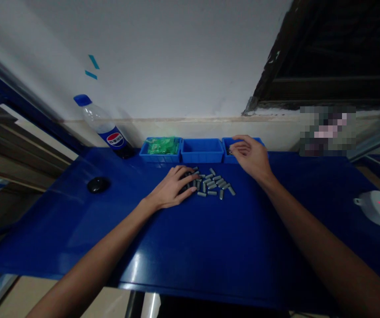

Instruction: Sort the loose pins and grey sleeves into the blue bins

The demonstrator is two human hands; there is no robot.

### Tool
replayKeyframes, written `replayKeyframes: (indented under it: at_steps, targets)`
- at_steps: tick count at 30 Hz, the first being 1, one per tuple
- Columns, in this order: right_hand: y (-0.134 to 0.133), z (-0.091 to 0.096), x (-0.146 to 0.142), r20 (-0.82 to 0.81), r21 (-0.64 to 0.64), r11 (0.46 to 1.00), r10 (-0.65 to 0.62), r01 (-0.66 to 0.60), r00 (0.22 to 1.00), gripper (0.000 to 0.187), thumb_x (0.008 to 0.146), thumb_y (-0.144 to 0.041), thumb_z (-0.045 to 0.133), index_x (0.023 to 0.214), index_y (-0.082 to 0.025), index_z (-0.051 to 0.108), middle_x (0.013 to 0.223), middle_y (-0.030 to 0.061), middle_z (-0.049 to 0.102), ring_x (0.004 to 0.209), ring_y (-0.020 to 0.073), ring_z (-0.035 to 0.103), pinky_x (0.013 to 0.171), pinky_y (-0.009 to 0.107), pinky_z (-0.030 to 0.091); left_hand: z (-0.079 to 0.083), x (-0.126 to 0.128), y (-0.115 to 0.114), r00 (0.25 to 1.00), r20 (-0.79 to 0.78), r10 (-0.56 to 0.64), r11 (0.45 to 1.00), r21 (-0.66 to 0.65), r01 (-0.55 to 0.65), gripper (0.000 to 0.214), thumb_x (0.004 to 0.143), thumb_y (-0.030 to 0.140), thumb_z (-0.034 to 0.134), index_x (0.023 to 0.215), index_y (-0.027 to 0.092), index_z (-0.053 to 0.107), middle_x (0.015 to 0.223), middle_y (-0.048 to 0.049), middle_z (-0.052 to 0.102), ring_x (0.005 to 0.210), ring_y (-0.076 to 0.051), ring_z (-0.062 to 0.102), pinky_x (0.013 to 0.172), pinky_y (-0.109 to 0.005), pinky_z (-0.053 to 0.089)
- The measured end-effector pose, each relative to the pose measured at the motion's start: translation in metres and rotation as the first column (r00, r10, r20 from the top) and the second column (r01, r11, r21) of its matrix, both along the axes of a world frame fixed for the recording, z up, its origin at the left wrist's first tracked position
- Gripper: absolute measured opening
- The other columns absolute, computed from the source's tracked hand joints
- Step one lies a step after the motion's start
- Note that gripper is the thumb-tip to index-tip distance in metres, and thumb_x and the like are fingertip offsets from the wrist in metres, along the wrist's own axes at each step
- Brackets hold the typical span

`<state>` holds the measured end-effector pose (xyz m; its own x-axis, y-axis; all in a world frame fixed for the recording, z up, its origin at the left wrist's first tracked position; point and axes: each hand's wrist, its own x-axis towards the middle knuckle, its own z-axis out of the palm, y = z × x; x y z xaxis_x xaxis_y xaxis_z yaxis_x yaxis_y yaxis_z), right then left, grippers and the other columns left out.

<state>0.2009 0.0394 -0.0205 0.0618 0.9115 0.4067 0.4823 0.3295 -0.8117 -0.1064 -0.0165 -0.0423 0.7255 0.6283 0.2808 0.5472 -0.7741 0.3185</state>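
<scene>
The blue surface (193,247) runs out from the near edge, both forearms stretched across it. The left hand (173,185) lies palm down with its fingers loosely spread, resting on the left end of a scatter of small grey cylinders (214,183) and grasping none. They lie loose, pointing every way, mid-surface just before three blue bins. Farther off, the right hand (251,154) curls over the right bin (227,158), fingertips drawn together at its rim; whether it holds anything I cannot tell. The left bin (159,158) holds green packets (161,145). A bottle (105,128) leans by the wall.
</scene>
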Motion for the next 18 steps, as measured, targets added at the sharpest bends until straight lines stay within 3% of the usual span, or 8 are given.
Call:
replayKeyframes:
  at_steps: [1,3,5,6,9,12,15,18]
  targets:
    - [-0.006,-0.002,0.008,0.135,0.077,0.995,-0.079,0.069,0.988,0.028,0.088,-0.033,0.070,0.113,-0.021,0.074,0.104,0.0115,0.079,0.100,0.0314,0.075,0.094,0.054,0.059,0.000,0.007,0.002,1.000,-0.026,-0.013,1.000,0.019,0.013,0.044,0.108,0.044,0.048,0.144,0.023,0.061,0.143,-0.0151,0.059,0.135,-0.033,0.050,0.112,-0.054,0.043]
    - [-0.017,-0.007,0.024,0.393,0.151,0.971,-0.231,0.185,0.890,0.027,0.085,-0.038,0.077,0.107,-0.022,0.079,0.137,0.0162,0.069,0.134,0.0445,0.057,0.108,0.072,0.042,0.001,0.022,0.006,0.998,-0.055,-0.042,0.998,0.036,0.044,0.045,0.109,0.045,0.045,0.144,0.023,0.061,0.142,-0.0153,0.059,0.135,-0.034,0.048,0.110,-0.055,0.043]
    - [-0.025,-0.016,0.039,0.528,0.101,0.968,-0.249,0.232,0.812,0.036,0.078,-0.048,0.085,0.101,-0.021,0.080,0.161,0.0171,0.050,0.148,0.0552,0.037,0.107,0.082,0.034,0.001,0.036,0.009,0.997,-0.045,-0.056,0.998,0.030,0.057,0.045,0.110,0.044,0.042,0.143,0.022,0.062,0.139,-0.0150,0.061,0.132,-0.033,0.050,0.109,-0.053,0.043]
    - [-0.027,-0.021,0.045,0.555,0.069,0.972,-0.225,0.225,0.801,0.039,0.077,-0.050,0.086,0.102,-0.021,0.080,0.165,0.0173,0.045,0.149,0.0565,0.034,0.105,0.083,0.034,0.002,0.042,0.010,0.998,-0.028,-0.059,0.998,0.022,0.060,0.045,0.110,0.044,0.041,0.143,0.022,0.062,0.138,-0.0143,0.061,0.130,-0.032,0.051,0.109,-0.053,0.043]
    - [-0.029,-0.037,0.059,0.503,0.085,0.979,-0.201,0.184,0.841,0.036,0.078,-0.050,0.088,0.091,-0.019,0.077,0.160,0.0192,0.051,0.144,0.0476,0.048,0.110,0.070,0.042,0.001,0.058,0.013,0.996,0.078,-0.035,0.999,-0.016,0.036,0.045,0.110,0.044,0.040,0.144,0.023,0.061,0.136,-0.0127,0.061,0.129,-0.030,0.052,0.113,-0.051,0.042]
    - [-0.032,-0.045,0.062,0.419,0.129,0.975,-0.221,0.183,0.881,0.037,0.076,-0.053,0.089,0.080,-0.020,0.075,0.144,0.0188,0.065,0.129,0.0410,0.062,0.109,0.060,0.047,-0.001,0.067,0.017,0.972,0.213,0.095,0.994,-0.079,-0.080,0.049,0.110,0.045,0.041,0.151,0.021,0.053,0.138,-0.0139,0.059,0.130,-0.029,0.053,0.115,-0.049,0.042]
    - [-0.041,-0.043,0.057,0.362,0.165,0.964,-0.255,0.207,0.897,0.035,0.077,-0.053,0.088,0.079,-0.020,0.076,0.135,0.0172,0.071,0.123,0.0384,0.066,0.108,0.057,0.047,-0.002,0.071,0.020,0.926,0.294,0.236,0.970,-0.125,-0.208,0.049,0.110,0.044,0.040,0.147,0.016,0.055,0.134,-0.0142,0.061,0.128,-0.028,0.055,0.115,-0.047,0.044]
    - [-0.053,-0.031,0.049,0.286,0.248,0.931,-0.336,0.269,0.898,0.034,0.076,-0.052,0.090,0.080,-0.020,0.077,0.130,0.0154,0.074,0.121,0.0369,0.067,0.108,0.058,0.047,0.001,0.072,0.017,0.903,0.338,0.265,0.963,-0.139,-0.230,0.042,0.110,0.043,0.044,0.136,0.017,0.064,0.128,-0.0125,0.065,0.124,-0.027,0.059,0.113,-0.048,0.046]
